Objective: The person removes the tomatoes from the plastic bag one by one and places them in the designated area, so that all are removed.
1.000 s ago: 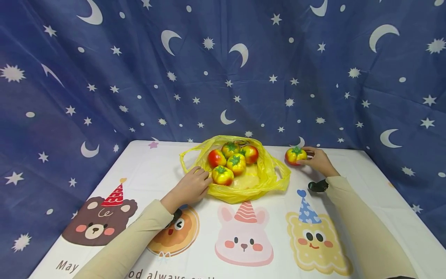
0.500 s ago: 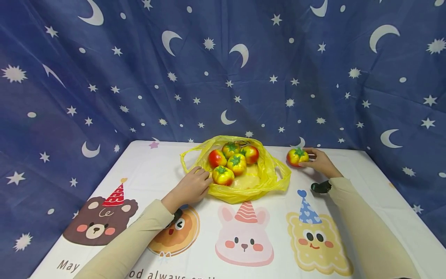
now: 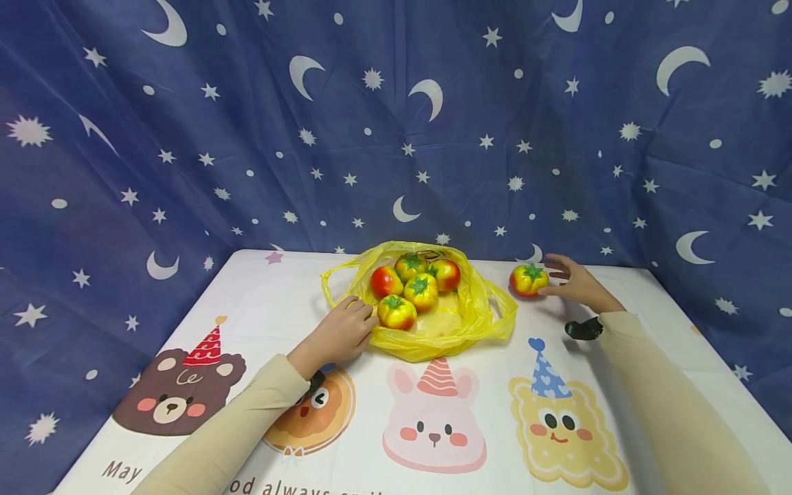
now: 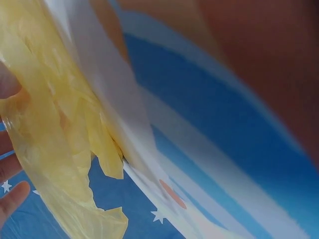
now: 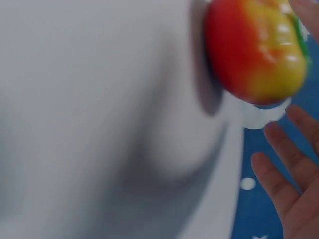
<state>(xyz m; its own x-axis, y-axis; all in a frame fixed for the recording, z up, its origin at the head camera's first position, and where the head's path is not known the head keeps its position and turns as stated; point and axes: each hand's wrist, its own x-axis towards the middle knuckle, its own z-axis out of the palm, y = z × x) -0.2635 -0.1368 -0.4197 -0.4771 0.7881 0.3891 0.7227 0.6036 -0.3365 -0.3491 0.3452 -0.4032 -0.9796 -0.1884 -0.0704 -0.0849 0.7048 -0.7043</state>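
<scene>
My left hand (image 3: pixel 344 330) grips the left rim of a yellow plastic bag (image 3: pixel 442 346) in the head view. Several red-and-yellow tomatoes with green star-shaped tops, among them a front tomato (image 3: pixel 397 313), lie inside the spread bag. The left wrist view has the thin bag (image 4: pixel 55 114) hanging between thumb and fingers. To the right of the bag, a single tomato (image 3: pixel 526 281) rests on the table. Just beside it is my right hand (image 3: pixel 578 283), fingers spread and thumb close to its side. In the right wrist view the tomato (image 5: pixel 249 55) stands apart from the extended fingers (image 5: pixel 281 186).
A white tablecloth (image 3: pixel 297 275) with printed cartoon figures covers the table. Dark blue cloth (image 3: pixel 346 151) with moons and stars hangs right behind the table's back edge. A dark wrist strap piece (image 3: pixel 584 329) juts out below the right hand.
My right hand has let go of the single tomato and drawn back slightly to the right, its fingers opening. The left hand and the bag have stayed in place.
</scene>
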